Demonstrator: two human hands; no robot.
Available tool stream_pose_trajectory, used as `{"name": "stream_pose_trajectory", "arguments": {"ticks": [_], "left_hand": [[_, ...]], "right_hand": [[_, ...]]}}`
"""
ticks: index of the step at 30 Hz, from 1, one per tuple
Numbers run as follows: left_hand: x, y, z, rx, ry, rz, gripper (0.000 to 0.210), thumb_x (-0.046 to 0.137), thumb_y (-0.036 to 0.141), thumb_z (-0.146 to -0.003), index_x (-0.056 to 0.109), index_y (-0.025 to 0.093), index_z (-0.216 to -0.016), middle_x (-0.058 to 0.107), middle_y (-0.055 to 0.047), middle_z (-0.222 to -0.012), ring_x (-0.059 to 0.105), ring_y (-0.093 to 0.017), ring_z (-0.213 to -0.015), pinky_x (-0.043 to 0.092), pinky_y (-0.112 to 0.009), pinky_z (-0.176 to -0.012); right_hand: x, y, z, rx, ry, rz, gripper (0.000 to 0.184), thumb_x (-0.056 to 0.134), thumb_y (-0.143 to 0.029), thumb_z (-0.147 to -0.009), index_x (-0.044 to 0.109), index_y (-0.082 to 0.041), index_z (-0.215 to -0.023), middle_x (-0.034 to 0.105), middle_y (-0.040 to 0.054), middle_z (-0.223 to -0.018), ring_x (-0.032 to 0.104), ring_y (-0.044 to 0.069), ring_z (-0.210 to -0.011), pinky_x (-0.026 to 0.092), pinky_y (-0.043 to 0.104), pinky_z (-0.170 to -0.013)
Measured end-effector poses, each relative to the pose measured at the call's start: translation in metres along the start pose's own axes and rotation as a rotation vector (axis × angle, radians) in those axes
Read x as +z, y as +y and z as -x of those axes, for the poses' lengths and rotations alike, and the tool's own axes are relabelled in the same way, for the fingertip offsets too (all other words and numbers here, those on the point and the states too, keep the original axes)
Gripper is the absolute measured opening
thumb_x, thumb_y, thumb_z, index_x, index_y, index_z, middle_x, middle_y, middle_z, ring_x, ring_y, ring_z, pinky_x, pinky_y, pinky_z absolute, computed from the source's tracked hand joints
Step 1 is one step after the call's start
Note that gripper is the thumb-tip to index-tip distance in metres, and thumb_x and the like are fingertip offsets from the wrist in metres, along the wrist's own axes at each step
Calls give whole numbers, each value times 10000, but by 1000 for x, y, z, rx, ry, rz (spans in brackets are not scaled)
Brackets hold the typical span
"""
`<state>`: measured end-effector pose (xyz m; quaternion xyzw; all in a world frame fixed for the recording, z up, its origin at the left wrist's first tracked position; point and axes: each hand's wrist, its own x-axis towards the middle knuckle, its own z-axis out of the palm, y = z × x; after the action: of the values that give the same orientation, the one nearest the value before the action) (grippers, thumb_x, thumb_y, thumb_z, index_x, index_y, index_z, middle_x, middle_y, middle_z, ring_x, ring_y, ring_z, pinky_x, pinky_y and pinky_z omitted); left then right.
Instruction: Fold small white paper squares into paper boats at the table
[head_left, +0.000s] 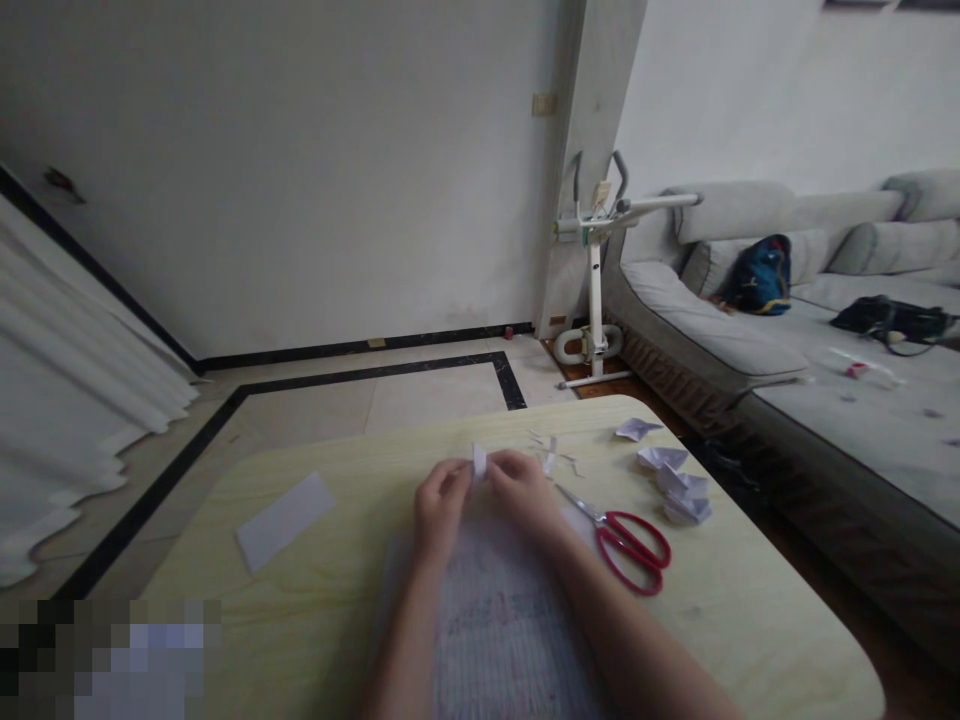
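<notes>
A small folded piece of white paper (479,461) stands upright between my two hands, above the far end of a lined, written-on sheet (495,620). My left hand (441,500) pinches its left side with closed fingers. From the right, my right hand (521,482) grips the other side, fingers curled in. Red-handled scissors (630,548) lie just right of my right forearm, blades pointing toward that hand. Thin paper scraps (553,455) are scattered beyond my right hand. The fingertips partly cover the folded paper.
On the wooden table (345,600), a blank white paper rectangle (285,520) lies left. Several folded paper pieces (684,492) sit near the right edge. Beyond that edge is a grey sofa (862,420) with a blue bag (761,275). White exercise equipment (595,290) stands by the wall.
</notes>
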<state>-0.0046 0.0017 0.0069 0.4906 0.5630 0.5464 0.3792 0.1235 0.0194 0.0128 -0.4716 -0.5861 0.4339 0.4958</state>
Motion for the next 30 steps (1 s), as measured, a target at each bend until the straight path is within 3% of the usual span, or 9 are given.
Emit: {"name": "stream_pose_trajectory", "arguments": {"ticks": [9, 20, 27, 30], "left_hand": [[1, 4, 2, 16, -9, -62, 262, 542, 371, -776, 651, 143, -843, 676, -65, -825, 613, -188, -787, 459, -255, -672], [-2, -3, 1, -1, 40, -70, 226, 599, 357, -725, 650, 168, -839, 670, -57, -807, 606, -190, -738, 449, -239, -649], [5, -1, -3, -128, 19, 155, 253, 637, 364, -688, 662, 144, -811, 642, -28, -688, 557, -148, -607, 419, -213, -538], [9, 0, -5, -189, 53, 355, 237, 675, 333, -656, 664, 140, -792, 643, -21, -702, 557, -131, -608, 409, -200, -527]], "right_hand": [[-2, -5, 0, 107, -32, -36, 179, 529, -211, -729, 687, -129, -721, 653, 21, -661, 561, 127, -614, 427, 220, -584], [2, 0, -1, 56, -88, -23, 182, 528, -224, -769, 680, -136, -723, 622, 1, -645, 520, 107, -600, 387, 186, -534], [3, 0, -5, 77, -15, -7, 173, 537, -210, -741, 684, -129, -704, 636, 19, -648, 546, 119, -610, 412, 196, -546], [6, -2, -10, 77, 22, -9, 154, 559, -221, -728, 685, -133, -716, 641, 27, -654, 559, 127, -606, 431, 211, -550]]}}
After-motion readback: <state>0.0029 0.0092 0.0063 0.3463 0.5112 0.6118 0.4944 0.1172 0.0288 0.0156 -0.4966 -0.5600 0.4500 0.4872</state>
